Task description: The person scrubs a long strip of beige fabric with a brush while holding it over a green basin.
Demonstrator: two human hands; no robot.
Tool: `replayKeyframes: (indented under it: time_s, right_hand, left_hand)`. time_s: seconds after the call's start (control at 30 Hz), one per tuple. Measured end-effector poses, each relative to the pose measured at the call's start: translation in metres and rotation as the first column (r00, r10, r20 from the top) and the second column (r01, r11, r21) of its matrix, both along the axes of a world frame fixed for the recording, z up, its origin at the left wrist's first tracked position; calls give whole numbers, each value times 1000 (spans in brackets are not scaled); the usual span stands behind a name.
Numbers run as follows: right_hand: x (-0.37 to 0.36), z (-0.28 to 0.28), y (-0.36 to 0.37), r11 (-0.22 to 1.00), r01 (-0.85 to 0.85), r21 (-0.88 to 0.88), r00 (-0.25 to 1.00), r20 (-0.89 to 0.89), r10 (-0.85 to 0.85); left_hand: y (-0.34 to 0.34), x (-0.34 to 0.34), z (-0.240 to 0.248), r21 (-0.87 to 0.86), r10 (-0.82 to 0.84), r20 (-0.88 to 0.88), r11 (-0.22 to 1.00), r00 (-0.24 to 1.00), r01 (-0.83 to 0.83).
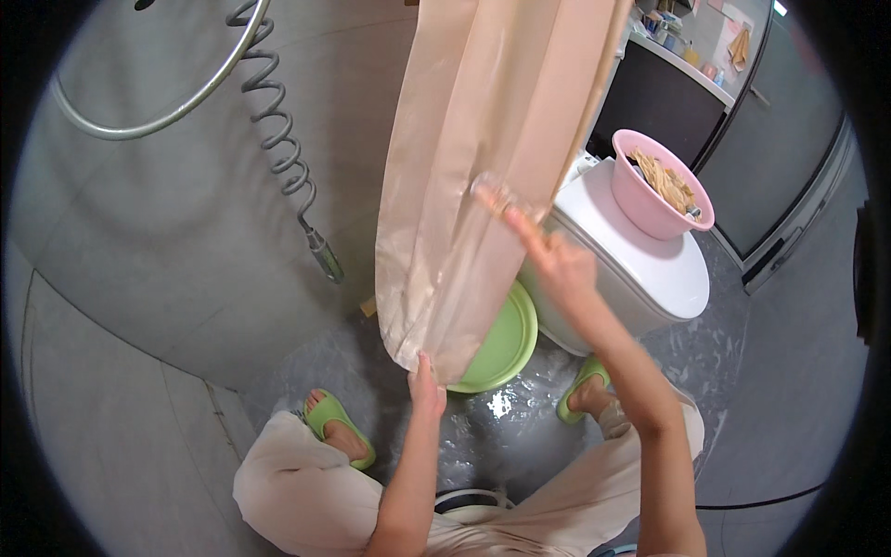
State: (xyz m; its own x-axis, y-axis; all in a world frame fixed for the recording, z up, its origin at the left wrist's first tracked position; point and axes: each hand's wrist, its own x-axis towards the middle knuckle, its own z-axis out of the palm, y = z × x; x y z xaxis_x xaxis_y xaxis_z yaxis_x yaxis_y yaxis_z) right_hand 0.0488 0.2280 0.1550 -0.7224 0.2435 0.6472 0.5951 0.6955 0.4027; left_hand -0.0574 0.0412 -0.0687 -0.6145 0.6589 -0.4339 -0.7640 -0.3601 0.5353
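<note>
Pale pink curtain held at its hem, a tool against its face

Far out at ten o'clock, a silvery hoop (139,130) curves in front of the grey wall. Nearer eleven, a grey coiled hose (281,139) hangs down to a metallic end. At seven o'clock is a foot in a green slipper (327,413), on the wet, glossy floor (483,455).

At six o'clock, the left hand (427,390) grasps the bottom edge of the pale pink curtain (464,111), thumb uppermost. The curtain hangs in long folds from twelve o'clock down to that hand, creased near the hem. Just right of centre, a translucent, blurred tool (492,192) lies against the fabric; whether it has bristles I cannot tell. Partly behind the curtain, between four and five o'clock, a green basin (509,348) sits on the floor.

At three o'clock, the right hand (561,265) is clenched around the tool's near end. A second green slipper (568,401) is between four and five o'clock, farther out than the basin.

Beyond, at three o'clock, stands a white toilet (668,283). On its lid, at two o'clock, rests a pink basin (640,209) holding tan cloths (664,176). Between one and two o'clock, bottles stand on a white surface (685,71); farther right is a grey door (780,139).
</note>
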Motion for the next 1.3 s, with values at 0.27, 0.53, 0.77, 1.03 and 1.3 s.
replayKeyframes:
  time_s: [0.27, 0.53, 0.77, 1.03, 1.3]
  right_hand:
    - [19, -156, -71, 860, -184, -475, 897, 277, 345]
    - [2, -1, 16, 999, 16, -30, 1000, -3, -16]
    - [17, -140, -73, 827, 22, -562, 981, 171, 90]
    - [44, -176, -127, 769, 41, -638, 980, 175, 93]
    - [26, -83, -69, 956, -133, -260, 991, -23, 132]
  left_hand:
    - [2, 3, -12, 2, -100, 2, 995, 995, 100]
    - [-3, -5, 2, 54, -179, 36, 983, 983, 177]
    - [8, 4, -1, 233, -224, 146, 954, 964, 186]
    - [0, 21, -18, 417, -312, 312, 893, 898, 166]
    - [-15, -6, 29, 558, -138, 164, 830, 977, 24]
